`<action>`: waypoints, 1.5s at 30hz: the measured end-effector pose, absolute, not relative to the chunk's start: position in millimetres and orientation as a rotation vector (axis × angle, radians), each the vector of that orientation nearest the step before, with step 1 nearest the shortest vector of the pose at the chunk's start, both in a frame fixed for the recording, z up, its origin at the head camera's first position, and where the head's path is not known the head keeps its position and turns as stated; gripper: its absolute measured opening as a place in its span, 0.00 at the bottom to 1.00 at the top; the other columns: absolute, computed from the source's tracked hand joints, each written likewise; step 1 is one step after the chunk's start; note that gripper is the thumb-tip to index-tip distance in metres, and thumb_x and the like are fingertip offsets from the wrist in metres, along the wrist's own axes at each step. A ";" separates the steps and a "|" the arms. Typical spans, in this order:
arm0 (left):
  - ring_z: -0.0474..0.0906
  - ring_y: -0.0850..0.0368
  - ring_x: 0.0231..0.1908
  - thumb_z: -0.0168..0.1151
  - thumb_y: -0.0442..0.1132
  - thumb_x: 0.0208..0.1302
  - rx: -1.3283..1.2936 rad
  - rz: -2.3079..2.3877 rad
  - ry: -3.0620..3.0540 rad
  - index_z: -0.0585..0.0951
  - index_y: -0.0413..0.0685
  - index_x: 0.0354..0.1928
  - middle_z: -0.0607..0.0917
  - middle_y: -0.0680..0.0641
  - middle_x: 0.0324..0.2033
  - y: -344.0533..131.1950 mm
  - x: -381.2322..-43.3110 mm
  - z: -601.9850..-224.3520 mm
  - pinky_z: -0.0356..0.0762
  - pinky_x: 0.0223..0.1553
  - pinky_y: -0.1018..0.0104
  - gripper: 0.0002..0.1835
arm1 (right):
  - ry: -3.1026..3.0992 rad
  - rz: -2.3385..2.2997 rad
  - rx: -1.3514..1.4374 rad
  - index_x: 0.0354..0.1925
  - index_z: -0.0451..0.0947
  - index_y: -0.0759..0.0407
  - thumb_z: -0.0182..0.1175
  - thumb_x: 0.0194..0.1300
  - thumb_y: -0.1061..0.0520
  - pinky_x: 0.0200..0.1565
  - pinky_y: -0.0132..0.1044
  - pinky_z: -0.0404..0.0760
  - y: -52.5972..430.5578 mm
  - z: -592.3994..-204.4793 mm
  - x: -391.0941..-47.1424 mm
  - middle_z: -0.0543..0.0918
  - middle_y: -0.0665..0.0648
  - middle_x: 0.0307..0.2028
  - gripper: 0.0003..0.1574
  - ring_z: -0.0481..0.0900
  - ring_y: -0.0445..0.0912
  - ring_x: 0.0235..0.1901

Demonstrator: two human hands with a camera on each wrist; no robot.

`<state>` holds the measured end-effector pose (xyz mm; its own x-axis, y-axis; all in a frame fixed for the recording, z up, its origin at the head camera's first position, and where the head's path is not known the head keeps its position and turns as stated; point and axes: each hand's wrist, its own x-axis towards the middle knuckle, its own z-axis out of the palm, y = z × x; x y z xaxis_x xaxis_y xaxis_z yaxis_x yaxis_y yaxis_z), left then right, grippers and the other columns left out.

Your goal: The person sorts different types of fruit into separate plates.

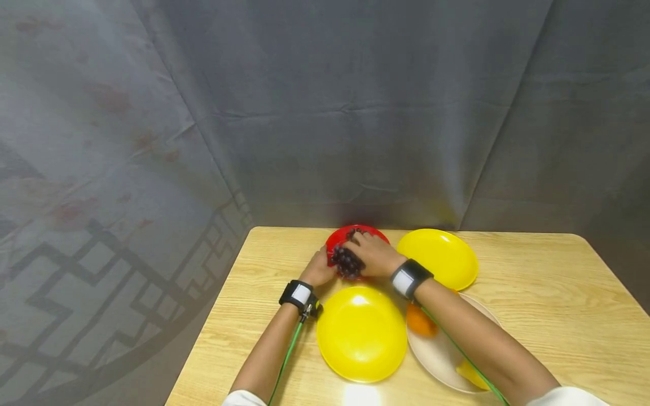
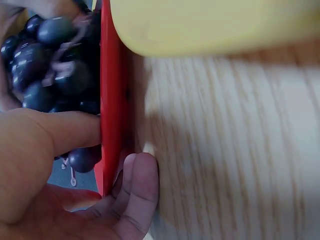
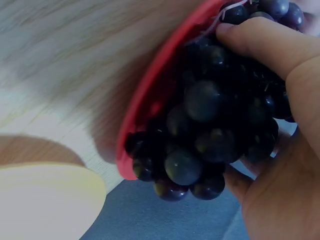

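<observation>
A bunch of dark grapes [image 1: 347, 262] lies over the red plate [image 1: 332, 239] at the back of the table. My right hand [image 1: 377, 256] grips the bunch from the right, thumb on the near side of the grapes in the right wrist view. Pinched at the plate's left edge, the red rim [image 2: 114, 100] sits between the thumb and curled fingers of my left hand [image 1: 319, 269]. In the left wrist view the left thumb lies over the plate's inner side, close against the grapes [image 2: 55, 65], and the fingertips are underneath, near the wood.
One yellow plate [image 1: 360, 338] stands in front of the red one, another yellow plate [image 1: 442, 256] at its right. Beneath my right forearm, a whitish plate [image 1: 431, 355] bears an orange fruit [image 1: 421, 321] and a yellow piece [image 1: 472, 375]. Grey cloth [image 1: 345, 169] hangs behind the table.
</observation>
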<state>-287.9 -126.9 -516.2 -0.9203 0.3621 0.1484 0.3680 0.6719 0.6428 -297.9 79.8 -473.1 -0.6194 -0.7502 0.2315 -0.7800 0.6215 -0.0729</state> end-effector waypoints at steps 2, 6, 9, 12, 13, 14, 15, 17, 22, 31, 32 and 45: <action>0.75 0.50 0.47 0.63 0.33 0.57 -0.602 -1.114 -2.880 0.64 0.38 0.67 0.78 0.38 0.55 -127.1 -287.4 -514.7 0.73 0.54 0.53 0.34 | -2.633 0.221 1.256 0.59 0.73 0.53 0.76 0.42 0.41 0.51 0.52 0.75 79.7 -479.2 -299.7 0.72 0.60 0.48 0.47 0.71 0.56 0.47; 0.74 0.50 0.47 0.63 0.31 0.57 -0.576 -1.125 -2.906 0.64 0.40 0.68 0.78 0.40 0.56 -127.9 -286.7 -512.0 0.73 0.54 0.54 0.35 | -2.622 0.109 1.204 0.63 0.70 0.51 0.76 0.42 0.39 0.52 0.53 0.75 78.7 -489.2 -302.7 0.71 0.61 0.51 0.51 0.70 0.57 0.50; 0.74 0.50 0.50 0.63 0.31 0.57 -0.555 -1.125 -2.927 0.64 0.42 0.68 0.77 0.40 0.56 -128.1 -286.7 -511.9 0.72 0.55 0.54 0.35 | -2.600 0.015 1.158 0.63 0.69 0.52 0.75 0.42 0.38 0.53 0.53 0.75 77.9 -494.6 -304.9 0.71 0.62 0.52 0.52 0.70 0.58 0.50; 0.73 0.49 0.53 0.64 0.33 0.58 -0.506 -1.128 -2.953 0.64 0.40 0.67 0.77 0.39 0.57 -127.2 -286.9 -513.9 0.71 0.57 0.54 0.35 | -2.573 -0.078 1.106 0.64 0.69 0.53 0.75 0.40 0.35 0.54 0.53 0.74 78.3 -498.5 -306.7 0.71 0.64 0.52 0.55 0.70 0.58 0.50; 0.73 0.48 0.53 0.64 0.33 0.58 -0.489 -1.131 -2.960 0.64 0.38 0.67 0.76 0.38 0.57 -126.6 -287.1 -514.7 0.71 0.57 0.53 0.34 | -2.563 -0.096 1.098 0.64 0.69 0.54 0.75 0.39 0.34 0.55 0.53 0.74 78.8 -499.6 -307.4 0.72 0.64 0.52 0.56 0.70 0.59 0.49; 0.73 0.48 0.54 0.64 0.34 0.58 -0.479 -1.136 -2.963 0.64 0.37 0.67 0.76 0.37 0.57 -125.8 -287.2 -515.6 0.70 0.58 0.53 0.35 | -2.558 -0.113 1.090 0.64 0.69 0.53 0.75 0.39 0.33 0.55 0.52 0.74 79.4 -500.4 -307.9 0.72 0.64 0.52 0.57 0.70 0.59 0.49; 0.73 0.48 0.55 0.64 0.34 0.58 -0.471 -1.134 -2.969 0.64 0.37 0.67 0.76 0.37 0.58 -125.2 -287.4 -516.6 0.70 0.58 0.53 0.35 | -2.557 -0.126 1.085 0.64 0.68 0.53 0.74 0.38 0.33 0.55 0.52 0.74 79.9 -500.9 -308.2 0.72 0.64 0.52 0.58 0.70 0.59 0.49; 0.73 0.48 0.54 0.64 0.34 0.58 -0.475 -1.137 -2.970 0.63 0.37 0.67 0.76 0.37 0.58 -124.3 -287.6 -518.0 0.71 0.58 0.54 0.35 | -2.572 -0.133 1.091 0.65 0.67 0.53 0.74 0.39 0.33 0.55 0.53 0.74 81.9 -499.9 -308.0 0.71 0.64 0.53 0.59 0.70 0.59 0.50; 0.74 0.48 0.53 0.63 0.31 0.57 -0.552 -1.154 -2.921 0.62 0.38 0.68 0.76 0.37 0.58 -125.6 -286.6 -517.4 0.72 0.56 0.53 0.36 | -2.671 -0.035 1.137 0.68 0.65 0.55 0.73 0.39 0.32 0.57 0.56 0.71 87.3 -483.4 -301.6 0.71 0.66 0.57 0.62 0.67 0.62 0.56; 0.77 0.44 0.46 0.61 0.39 0.63 -0.414 -1.238 -3.009 0.53 0.31 0.71 0.76 0.33 0.54 -136.9 -280.8 -512.1 0.76 0.49 0.52 0.40 | -2.778 0.194 1.187 0.69 0.64 0.54 0.75 0.43 0.41 0.54 0.54 0.72 102.3 -440.1 -283.1 0.73 0.60 0.56 0.58 0.69 0.56 0.52; 0.78 0.42 0.44 0.60 0.40 0.63 -0.372 -1.261 -3.029 0.50 0.31 0.72 0.78 0.32 0.51 -138.9 -279.4 -511.2 0.77 0.47 0.50 0.42 | -2.792 0.212 1.180 0.69 0.64 0.53 0.75 0.44 0.42 0.53 0.54 0.73 105.0 -435.0 -280.2 0.73 0.60 0.56 0.57 0.69 0.55 0.51; 0.80 0.51 0.28 0.55 0.48 0.70 -0.458 -1.397 -3.058 0.69 0.35 0.62 0.83 0.44 0.36 -161.8 -251.0 -507.7 0.79 0.28 0.64 0.27 | -3.010 0.362 1.194 0.66 0.69 0.48 0.65 0.50 0.56 0.55 0.51 0.74 159.8 -412.5 -224.5 0.72 0.55 0.62 0.42 0.69 0.51 0.56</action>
<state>-251.0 -161.8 -507.7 -0.9327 0.3420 -0.1145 0.1373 0.6303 0.7641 -224.5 159.8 -412.5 -0.7256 -0.6876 -0.0262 -0.6617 0.7078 -0.2473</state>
